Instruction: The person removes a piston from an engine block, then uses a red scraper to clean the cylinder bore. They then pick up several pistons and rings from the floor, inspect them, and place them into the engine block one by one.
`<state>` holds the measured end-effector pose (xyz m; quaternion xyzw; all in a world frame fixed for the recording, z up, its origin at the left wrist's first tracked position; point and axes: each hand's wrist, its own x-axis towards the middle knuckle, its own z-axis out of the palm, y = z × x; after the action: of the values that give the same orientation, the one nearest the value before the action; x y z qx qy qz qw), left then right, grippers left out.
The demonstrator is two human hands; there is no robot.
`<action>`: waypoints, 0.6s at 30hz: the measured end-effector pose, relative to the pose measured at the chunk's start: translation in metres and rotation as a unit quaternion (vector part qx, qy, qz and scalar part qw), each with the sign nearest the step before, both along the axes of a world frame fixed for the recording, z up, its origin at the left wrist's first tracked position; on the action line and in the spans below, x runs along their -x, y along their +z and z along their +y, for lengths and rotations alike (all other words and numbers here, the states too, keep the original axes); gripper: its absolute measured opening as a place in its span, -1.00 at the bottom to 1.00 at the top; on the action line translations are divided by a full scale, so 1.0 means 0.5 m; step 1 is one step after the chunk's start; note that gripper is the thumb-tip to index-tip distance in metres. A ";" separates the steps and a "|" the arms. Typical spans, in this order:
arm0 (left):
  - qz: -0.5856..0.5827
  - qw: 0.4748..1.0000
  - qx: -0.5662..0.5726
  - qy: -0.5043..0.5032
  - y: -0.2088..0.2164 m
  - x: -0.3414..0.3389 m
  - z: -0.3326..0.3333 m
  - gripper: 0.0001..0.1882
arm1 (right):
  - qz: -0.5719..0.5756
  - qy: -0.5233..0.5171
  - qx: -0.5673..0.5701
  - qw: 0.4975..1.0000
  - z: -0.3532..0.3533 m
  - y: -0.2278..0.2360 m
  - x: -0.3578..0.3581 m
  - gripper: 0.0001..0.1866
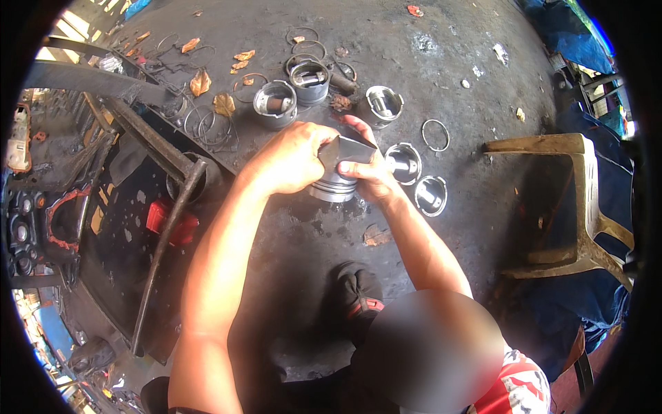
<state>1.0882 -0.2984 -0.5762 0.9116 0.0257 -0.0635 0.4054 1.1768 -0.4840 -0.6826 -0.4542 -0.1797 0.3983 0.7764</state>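
Between my two hands is a metal piston (332, 192), ringed end down, held just over the dark floor. A dark, stiff sheet, perhaps sandpaper (356, 149), lies over the piston's upper side. My left hand (293, 160) is closed, its curled fingers against the sheet's left edge; its fingertips are hidden. My right hand (371, 169) grips the piston from the right, thumb pressed on the front and fingers behind. More pistons stand or lie around it: one (276, 103) beyond my left hand, another (308, 81) behind that, and one (383, 105) beyond my right hand.
Two pistons lie right of my right wrist, the nearer one (431, 195) beside a loose ring (435, 135). Thin rings (200, 127) and dry leaves (224, 104) litter the far left. A metal frame (165, 262) stands left, a plastic chair (583, 200) right. My shoe (358, 290) is below.
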 end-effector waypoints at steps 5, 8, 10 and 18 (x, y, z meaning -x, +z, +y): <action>-0.069 0.971 0.164 0.161 -0.066 0.064 -0.013 -0.37 | 0.215 0.005 -0.116 0.970 0.000 -0.028 0.043 0.26; -0.027 0.858 0.376 0.348 -0.136 0.114 -0.032 0.03 | 0.289 0.025 -0.162 0.943 -0.024 -0.037 0.040 0.23; 0.017 0.802 0.532 0.270 -0.183 0.147 -0.080 0.03 | 0.257 0.001 -0.143 0.956 -0.031 -0.046 0.039 0.25; 0.018 0.725 0.656 0.209 -0.256 0.157 -0.138 -0.18 | 0.148 0.024 -0.033 0.988 -0.020 -0.043 0.036 0.44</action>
<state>1.0100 -0.3672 -0.7041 0.3890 0.1746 0.0055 0.9046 1.1589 -0.4942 -0.7041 -0.3600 -0.0872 0.4736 0.7991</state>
